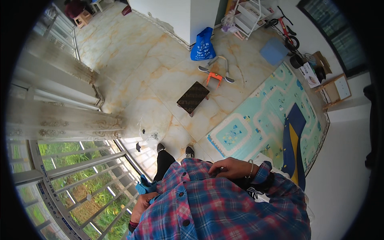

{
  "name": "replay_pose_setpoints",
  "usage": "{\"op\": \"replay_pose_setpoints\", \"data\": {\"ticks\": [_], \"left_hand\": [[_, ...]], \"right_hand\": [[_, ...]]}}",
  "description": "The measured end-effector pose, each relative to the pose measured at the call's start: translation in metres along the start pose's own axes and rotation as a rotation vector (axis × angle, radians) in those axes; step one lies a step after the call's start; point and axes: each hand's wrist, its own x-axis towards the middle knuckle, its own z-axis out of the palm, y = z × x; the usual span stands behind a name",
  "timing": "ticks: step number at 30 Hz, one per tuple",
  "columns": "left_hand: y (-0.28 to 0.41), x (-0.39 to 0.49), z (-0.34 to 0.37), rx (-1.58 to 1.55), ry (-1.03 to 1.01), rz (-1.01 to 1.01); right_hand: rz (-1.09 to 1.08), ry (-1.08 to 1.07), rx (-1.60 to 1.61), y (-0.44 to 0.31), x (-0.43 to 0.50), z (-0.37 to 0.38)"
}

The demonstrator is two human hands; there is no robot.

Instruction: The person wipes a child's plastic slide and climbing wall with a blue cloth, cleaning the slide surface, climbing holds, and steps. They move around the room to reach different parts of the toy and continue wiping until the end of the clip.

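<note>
My left hand [142, 206] is at the left side of my plaid shirt [207, 207], gripping a blue cloth [146, 185] that sticks out beyond the fingers. At the front of the shirt, my right hand [232, 168] lies with bent fingers against the fabric; whether it pinches the shirt is hidden. A bangle [250, 168] circles the right wrist. Past my shoes [189, 151], a low stool with a dark printed top [193, 99] stands on the marbled tile floor [135, 81].
Right of the stool lies a green play mat [255, 120] with a blue-and-yellow folded piece [295, 141] on it. Beyond are an orange-and-grey frame [214, 77], a blue bag [204, 45] and a red balance bike [286, 34]. A barred window [87, 177] borders the left. One person [75, 8] sits far off.
</note>
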Motion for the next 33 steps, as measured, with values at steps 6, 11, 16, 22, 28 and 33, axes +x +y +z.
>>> {"op": "replay_pose_setpoints", "data": {"ticks": [6, 11, 16, 22, 28, 33], "left_hand": [[0.03, 0.032, -0.011, 0.21, -0.129, 0.027], [0.055, 0.071, -0.02, 0.213, -0.264, 0.063], [0.081, 0.114, -0.025, 0.146, -0.444, 0.044], [0.116, 0.168, -0.03, 0.162, -0.516, -0.018], [0.167, 0.211, -0.028, 0.134, -0.504, -0.037], [0.209, 0.251, -0.022, 0.205, -0.475, -0.004]], "right_hand": [[-0.074, 0.163, -0.024, 0.019, -0.025, 0.006], [-0.047, 0.369, 0.002, 0.028, -0.04, 0.014], [0.042, 0.501, -0.027, 0.033, -0.048, 0.008], [0.059, 0.596, -0.009, 0.044, -0.039, -0.027], [0.12, 0.638, -0.115, 0.046, -0.025, -0.086], [0.243, 0.679, -0.229, 0.034, -0.023, -0.122]]}}
